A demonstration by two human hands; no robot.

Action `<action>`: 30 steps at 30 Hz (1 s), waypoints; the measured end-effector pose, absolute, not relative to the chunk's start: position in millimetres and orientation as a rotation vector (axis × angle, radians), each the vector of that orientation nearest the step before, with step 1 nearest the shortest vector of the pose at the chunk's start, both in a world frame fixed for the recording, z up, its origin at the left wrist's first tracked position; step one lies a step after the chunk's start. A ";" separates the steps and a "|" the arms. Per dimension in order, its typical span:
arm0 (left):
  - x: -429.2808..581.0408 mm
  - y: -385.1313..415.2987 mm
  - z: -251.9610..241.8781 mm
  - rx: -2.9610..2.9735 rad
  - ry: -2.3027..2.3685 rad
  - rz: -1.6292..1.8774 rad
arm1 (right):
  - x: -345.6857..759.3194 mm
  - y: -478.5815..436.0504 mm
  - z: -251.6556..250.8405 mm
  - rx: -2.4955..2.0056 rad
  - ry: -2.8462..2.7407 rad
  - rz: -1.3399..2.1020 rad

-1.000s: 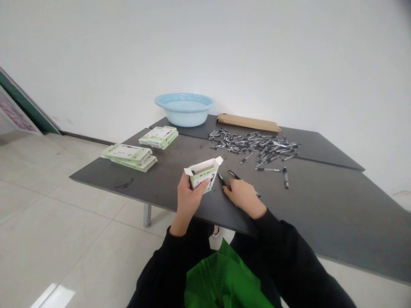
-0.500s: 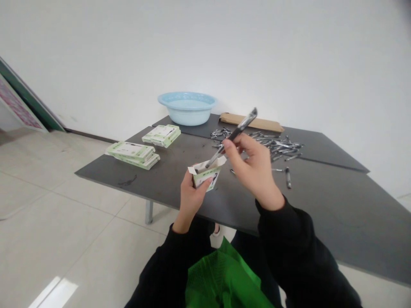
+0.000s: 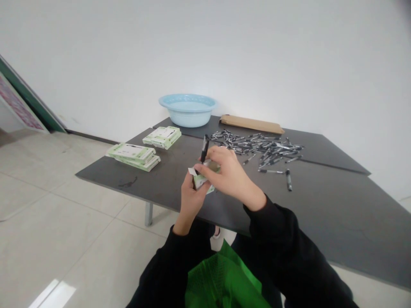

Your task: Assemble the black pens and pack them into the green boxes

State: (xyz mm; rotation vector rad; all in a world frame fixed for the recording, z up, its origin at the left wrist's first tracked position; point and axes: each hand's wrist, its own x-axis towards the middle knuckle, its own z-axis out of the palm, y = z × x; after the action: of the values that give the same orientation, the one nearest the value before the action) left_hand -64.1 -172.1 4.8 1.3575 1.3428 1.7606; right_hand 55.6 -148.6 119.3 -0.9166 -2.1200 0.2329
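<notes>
My left hand [image 3: 192, 194] is wrapped round a small green-and-white pen box [image 3: 199, 179], its top flap open, held over the front edge of the table. Above the box's mouth, my right hand [image 3: 224, 171] pinches a black-and-clear pen [image 3: 204, 149]. The pen stands nearly upright with its black end up, and its lower end is down at the box's opening, partly hidden by my fingers. Most of the box's inside is covered by my right hand. A heap of similar pens [image 3: 272, 149] lies on the table beyond my right hand.
Green-and-white pen boxes lie in a front stack [image 3: 135, 155] and a back stack [image 3: 162, 136] at the left. A light blue basin [image 3: 189, 112] and a flat brown cardboard piece [image 3: 252, 124] are at the back of the dark table [image 3: 321, 222]. One pen [image 3: 288, 179] lies apart on the right.
My right hand has moved left and over the box, and the pen has swung from a slant to nearly upright, sitting lower. My left hand still holds the box in the same place.
</notes>
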 end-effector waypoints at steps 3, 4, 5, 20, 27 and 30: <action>-65.1 -171.6 2.4 1.335 1.364 1.748 | 70.4 -147.9 115.3 -0.956 -2.035 0.233; -65.4 -171.6 1.5 1.331 1.361 1.741 | 79.3 -146.1 112.2 -0.978 -1.986 0.231; -65.7 -171.5 0.7 1.331 1.356 1.736 | 89.8 -143.4 107.7 -1.007 -1.938 0.224; -64.5 -171.1 2.1 1.362 1.289 1.751 | 160.4 -116.2 5.1 -2.041 -2.320 0.296; -66.3 -170.2 -3.2 1.378 1.267 1.735 | 154.1 -131.0 57.7 -1.387 -1.867 0.489; -64.8 -170.4 -2.5 1.349 1.237 1.743 | 135.4 -145.1 97.7 -1.049 -1.634 0.520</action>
State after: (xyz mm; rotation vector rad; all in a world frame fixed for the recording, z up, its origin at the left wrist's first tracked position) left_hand -64.8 -170.4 -2.5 1.3487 1.2375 1.7432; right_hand 135.4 -145.1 97.7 -1.0494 -1.6341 0.5197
